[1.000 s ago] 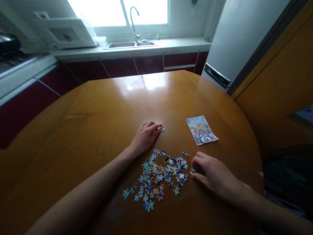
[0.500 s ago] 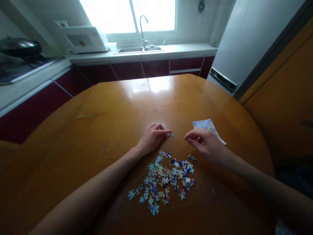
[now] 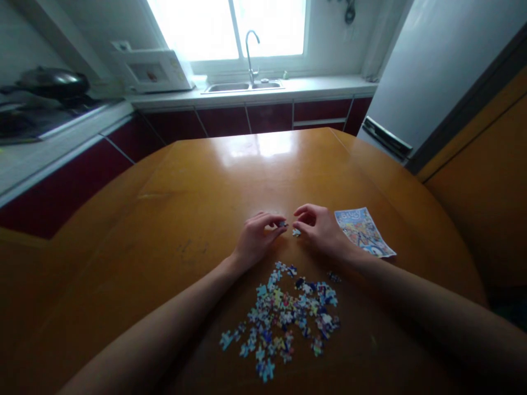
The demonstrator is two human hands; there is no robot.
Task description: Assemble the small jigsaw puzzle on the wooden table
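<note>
My left hand (image 3: pixel 258 235) is over the table just beyond the puzzle heap, pinching a small puzzle piece (image 3: pixel 282 224) between thumb and forefinger. Facing it, my right hand (image 3: pixel 321 227) has its thumb and forefinger curved and apart, with nothing visible between them. Another light blue puzzle piece (image 3: pixel 296 232) lies on the table below my right thumb. Closer to me, a loose heap of puzzle pieces (image 3: pixel 284 310) in blue, white, yellow and purple is spread out. One dark patterned piece (image 3: pixel 334 277) sits apart, near my right forearm.
A printed picture sheet (image 3: pixel 364 230) lies to the right, partly behind my right hand. The wooden table (image 3: pixel 197 186) has a rounded edge. Beyond it are a sink (image 3: pixel 228 88), a microwave (image 3: pixel 154 71), a pan (image 3: pixel 55 82) on the stove and a fridge (image 3: pixel 444 71).
My right hand has moved left, off the picture sheet and close to my left hand. My left finger has lifted from the piece on the table, and that hand now pinches a piece.
</note>
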